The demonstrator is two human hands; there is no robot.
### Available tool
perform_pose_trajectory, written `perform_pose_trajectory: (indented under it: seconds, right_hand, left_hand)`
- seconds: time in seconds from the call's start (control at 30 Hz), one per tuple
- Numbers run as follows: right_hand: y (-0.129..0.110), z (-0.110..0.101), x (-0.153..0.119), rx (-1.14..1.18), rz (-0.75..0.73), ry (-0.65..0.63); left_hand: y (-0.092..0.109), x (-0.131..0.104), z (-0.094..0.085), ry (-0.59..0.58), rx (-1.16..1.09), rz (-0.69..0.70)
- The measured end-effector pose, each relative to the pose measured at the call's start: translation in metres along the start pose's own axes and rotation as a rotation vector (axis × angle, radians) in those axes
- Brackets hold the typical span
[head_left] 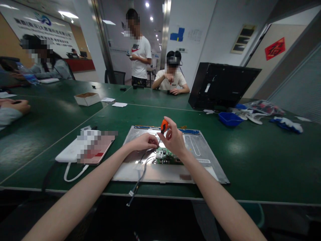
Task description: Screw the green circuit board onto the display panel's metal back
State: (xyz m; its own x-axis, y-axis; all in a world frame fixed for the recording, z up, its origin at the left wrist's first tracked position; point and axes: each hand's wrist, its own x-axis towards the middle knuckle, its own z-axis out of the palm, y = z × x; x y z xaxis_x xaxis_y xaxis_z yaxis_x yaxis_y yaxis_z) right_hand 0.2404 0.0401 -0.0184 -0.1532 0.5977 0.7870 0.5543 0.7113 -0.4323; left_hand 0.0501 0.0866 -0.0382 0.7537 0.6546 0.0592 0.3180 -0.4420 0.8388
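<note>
My right hand (173, 138) grips an orange and black screwdriver (164, 125), its shaft slanting down to the upper left corner of a green circuit board (164, 156). Close to the tip, the fingers of my left hand (146, 142) are pinched together at the board's edge; whatever they hold is too small to make out. The board lies on a flat silver display panel (155, 176), and my right hand hides part of it. Thin dark cables (142, 174) run from the board's left side over the panel's front edge, with their connectors hanging past the table edge.
Left of the panel lie a white power bank (70, 149) and a pink phone (96, 155) joined by a white cable. Farther back are an open cardboard box (87, 99), a black monitor housing (220, 87), a blue tray (230, 119) and gloves (287, 124). Other people are around the green table (263, 160).
</note>
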Motion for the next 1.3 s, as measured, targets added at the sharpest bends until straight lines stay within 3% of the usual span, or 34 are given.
perform_pose_trajectory:
  seconds: [0.33,0.63,0.97,1.3]
  right_hand:
    - [-0.0028,-0.0033,-0.0007,0.055,-0.058,-0.058]
    - [0.001,0.0016,-0.0021,-0.032,-0.028,-0.004]
    - [-0.0003,-0.0012,-0.0021,0.03,-0.055,-0.063]
    - [0.0013,0.0018,-0.0019,-0.047,-0.017,-0.017]
  left_hand:
    - [0.0054,-0.0003,0.0007,0.009,0.009,-0.019]
    - [0.002,0.0003,0.0008,0.012,0.004,-0.016]
    - [0.0014,0.0001,0.0005,0.016,0.007,-0.012]
    - [-0.0034,0.0008,0.0009,0.014,0.021,-0.003]
